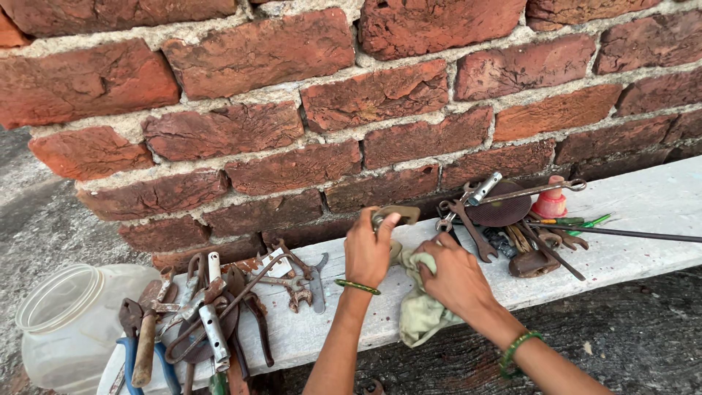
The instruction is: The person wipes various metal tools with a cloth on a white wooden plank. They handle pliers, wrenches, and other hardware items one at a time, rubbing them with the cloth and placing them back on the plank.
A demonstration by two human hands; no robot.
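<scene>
My left hand [368, 249] grips a small rusty metal tool [395, 215] and holds it over the white wooden plank [629, 205]. My right hand [453, 272] clutches a pale green rag [418, 311] that touches the tool's underside and hangs over the plank's front edge. Both wrists wear green bangles. Most of the tool is hidden inside my left fist, so its kind is unclear.
A brick wall [329, 124] rises right behind the plank. A heap of rusty wrenches and pliers [212, 314] lies at the left. More tools, a dark disc [501, 208] and a small red cone [550, 201] lie at the right. A clear plastic jar [69, 322] stands at far left.
</scene>
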